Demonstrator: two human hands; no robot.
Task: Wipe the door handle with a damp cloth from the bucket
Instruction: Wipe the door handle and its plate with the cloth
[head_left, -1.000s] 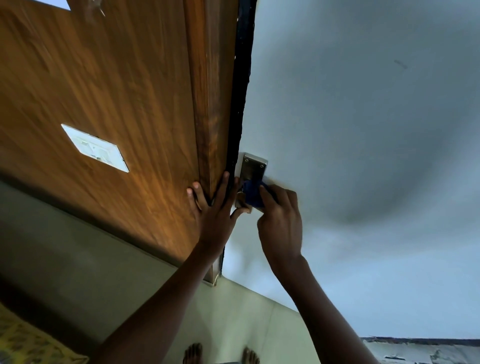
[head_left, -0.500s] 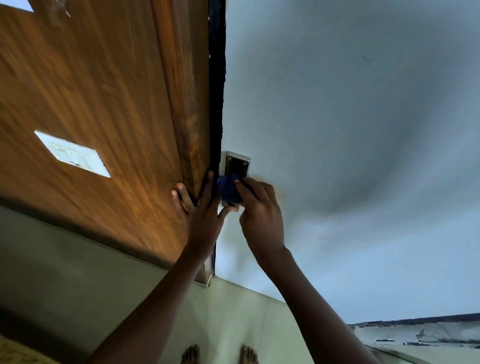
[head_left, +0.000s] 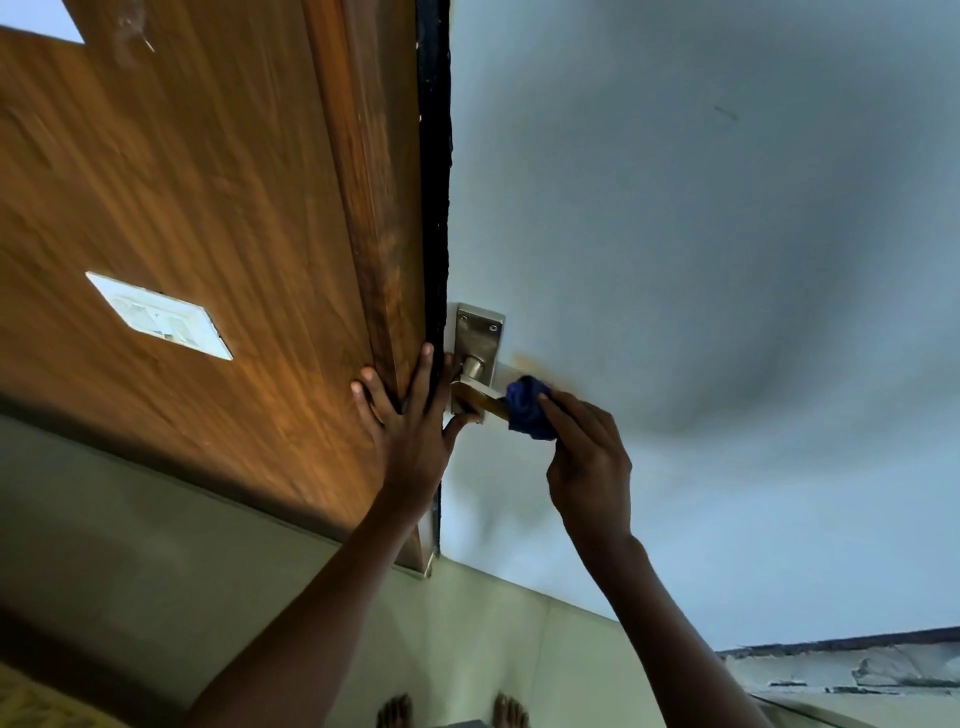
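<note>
A metal door handle (head_left: 475, 397) with a screwed backplate (head_left: 478, 332) sits on the pale door (head_left: 675, 260), close to its edge. My right hand (head_left: 587, 457) is shut on a bunched blue cloth (head_left: 527, 410), which is wrapped around the outer end of the lever. My left hand (head_left: 410, 431) lies flat with fingers spread on the wooden frame (head_left: 384, 234), its thumb touching the handle's base. No bucket is in view.
A white switch plate (head_left: 158, 315) is set in the wood panel (head_left: 182, 208) at the left. A dark strip (head_left: 434, 182) runs between frame and door. My bare feet (head_left: 452, 711) stand on the light floor below.
My right hand has slid the blue cloth from the handle's base near the backplate out to the right along the lever, uncovering the inner part. My left hand stays on the frame.
</note>
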